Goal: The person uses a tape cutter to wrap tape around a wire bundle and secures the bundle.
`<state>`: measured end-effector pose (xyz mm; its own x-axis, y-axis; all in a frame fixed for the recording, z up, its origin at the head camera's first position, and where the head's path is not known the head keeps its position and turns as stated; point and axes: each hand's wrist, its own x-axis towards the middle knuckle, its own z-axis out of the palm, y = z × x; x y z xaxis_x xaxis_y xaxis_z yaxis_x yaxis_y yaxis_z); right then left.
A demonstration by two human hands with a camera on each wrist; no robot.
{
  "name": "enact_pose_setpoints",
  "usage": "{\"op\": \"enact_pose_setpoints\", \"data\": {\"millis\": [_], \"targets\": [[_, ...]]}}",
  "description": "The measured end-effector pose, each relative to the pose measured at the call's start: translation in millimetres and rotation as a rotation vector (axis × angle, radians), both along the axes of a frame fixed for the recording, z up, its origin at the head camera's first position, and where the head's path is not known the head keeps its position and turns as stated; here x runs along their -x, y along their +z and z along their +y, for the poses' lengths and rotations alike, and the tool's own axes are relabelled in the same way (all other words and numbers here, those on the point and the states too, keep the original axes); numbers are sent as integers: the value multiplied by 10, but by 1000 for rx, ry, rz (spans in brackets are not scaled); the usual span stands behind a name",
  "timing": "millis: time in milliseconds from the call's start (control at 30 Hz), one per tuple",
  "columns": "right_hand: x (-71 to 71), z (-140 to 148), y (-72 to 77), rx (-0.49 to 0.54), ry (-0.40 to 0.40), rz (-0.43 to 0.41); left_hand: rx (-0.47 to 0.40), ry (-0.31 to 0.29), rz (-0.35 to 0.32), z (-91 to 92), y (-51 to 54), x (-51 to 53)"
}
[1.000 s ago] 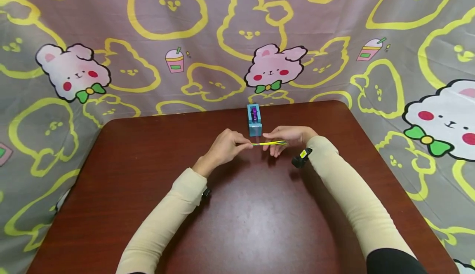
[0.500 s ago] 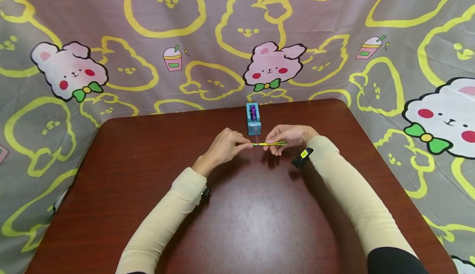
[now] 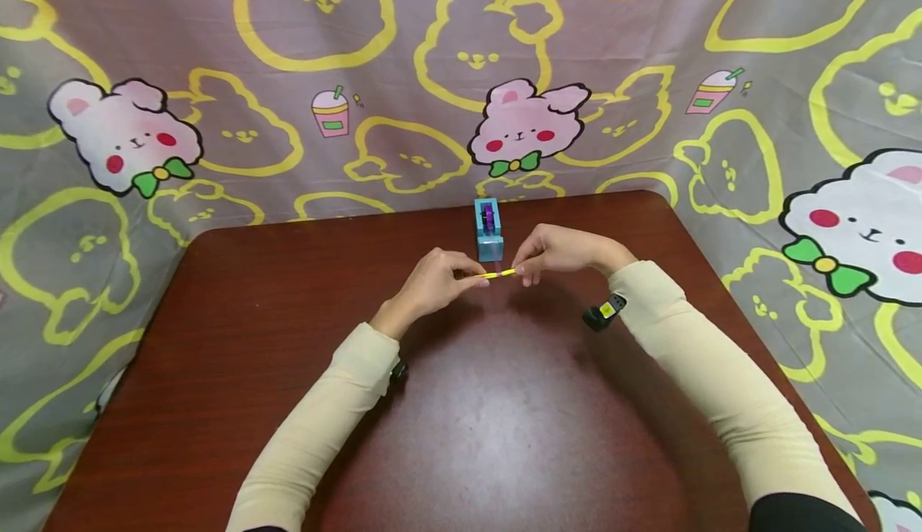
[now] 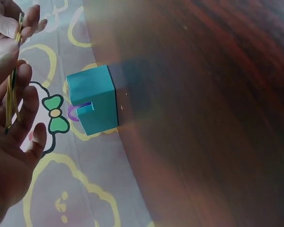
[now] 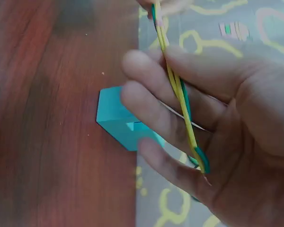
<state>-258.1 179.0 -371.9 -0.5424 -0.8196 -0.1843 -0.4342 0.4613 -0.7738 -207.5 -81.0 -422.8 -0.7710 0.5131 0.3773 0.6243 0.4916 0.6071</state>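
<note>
A thin bundle of yellow and green wires stretches between my two hands, just in front of a blue tape dispenser. My left hand pinches the left part between thumb and fingers. At the right part, my right hand grips with thumb and fingertips, its back toward the head camera. In the right wrist view, the wires run across the palm of the right hand, several fingers loosely bent. A clear strip of tape seems to reach from the dispenser to the wires.
The dispenser carries a purple tape roll and stands near the far edge of the brown table. Behind the table hangs a patterned cloth. Wrist cameras sit at both cuffs, the right camera sticking out.
My right hand goes from straighter fingers beside the wires to pinching them, then turns and lifts slightly. The wires' loose right ends vanish behind it. My left hand stays almost still.
</note>
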Motion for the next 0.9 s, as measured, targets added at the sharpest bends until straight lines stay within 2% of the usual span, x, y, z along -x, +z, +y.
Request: {"op": "enact_pose_setpoints", "data": {"millis": [100,233,367,433,533,633,700,900], "targets": [[-102,-13,56,-40,-28,187,-45,14,-113,8,-7,28],[-227,-17,64,-43,-57,420,-151,26,-298,9,-40,101],[-319,-14,-14,-18,-91,613,-239,22,-498,4,-77,187],[-351,-15,-78,-2,-91,725,-259,4,-602,-6,-100,224],[-402,-16,-185,26,-77,917,-263,-31,-716,-25,-139,262],[-446,-11,-290,56,-63,1078,-260,-66,-760,-35,-172,277],[-468,-5,-344,74,-61,1142,-260,-79,-767,-35,-188,280],[-501,26,-408,87,-70,1171,-243,-97,-761,-24,-202,287]]}}
